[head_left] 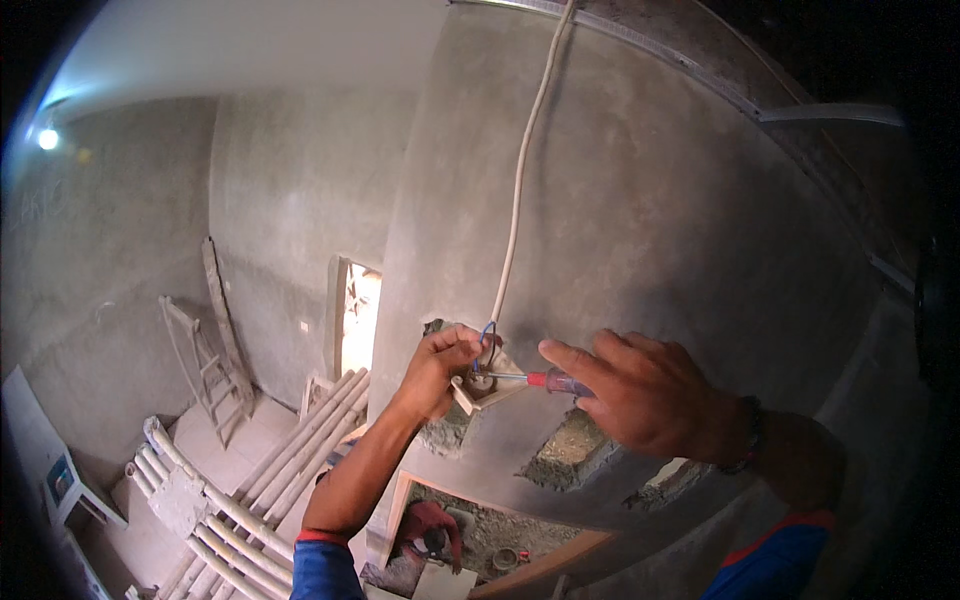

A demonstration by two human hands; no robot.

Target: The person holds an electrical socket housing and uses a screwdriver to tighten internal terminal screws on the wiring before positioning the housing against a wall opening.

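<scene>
My left hand (428, 378) is closed, its thumb and fingertips pinching a blue wire (489, 328) beside a small white electrical fitting (497, 394). The wire comes out of the end of a white cable (518, 190) that hangs down along the grey wall. My right hand (650, 395) grips a screwdriver (566, 384) with a dark translucent handle and a red collar. Its forefinger stretches along above the handle. The metal shaft points left, and its tip meets the fitting near my left fingers. Exactly which screw it touches is too small to make out.
Rough openings (568, 450) are cut in the wall below my hands. A person (430, 530) crouches far below, inside a wooden frame (565, 555). Long poles (300, 455) and a wooden ladder (210, 370) stand at the left. A doorway (360, 318) shows bright light.
</scene>
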